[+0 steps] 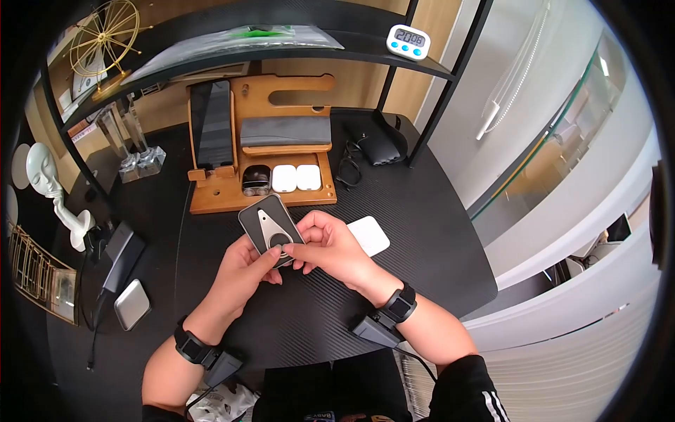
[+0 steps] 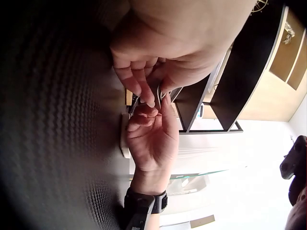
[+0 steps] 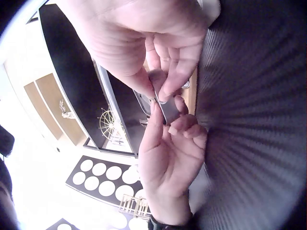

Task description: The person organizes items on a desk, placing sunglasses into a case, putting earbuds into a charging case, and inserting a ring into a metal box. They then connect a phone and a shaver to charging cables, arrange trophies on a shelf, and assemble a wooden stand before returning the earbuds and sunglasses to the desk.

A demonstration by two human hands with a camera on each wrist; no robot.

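A flat dark device (image 1: 254, 224) with a silver teardrop-shaped plate and a round dark part is held up above the black desk in the head view. My left hand (image 1: 242, 274) grips its lower left side, with the thumb on the round part. From the right, my right hand (image 1: 329, 246) pinches its lower right edge, thumb close to the other thumb. Both hands meet at the device in the left wrist view, where the right hand (image 2: 153, 139) shows palm side. Seen from the right wrist, the device (image 3: 168, 109) is a thin slab between the fingers.
Behind stands a wooden organizer (image 1: 264, 200) with a phone (image 1: 211, 123), a grey case and small white and black cases. A white square item (image 1: 369, 235) lies right of the hands; a silver-rimmed item (image 1: 132, 304) lies left. A black pouch (image 1: 383, 146) and glasses (image 1: 348, 165) sit behind.
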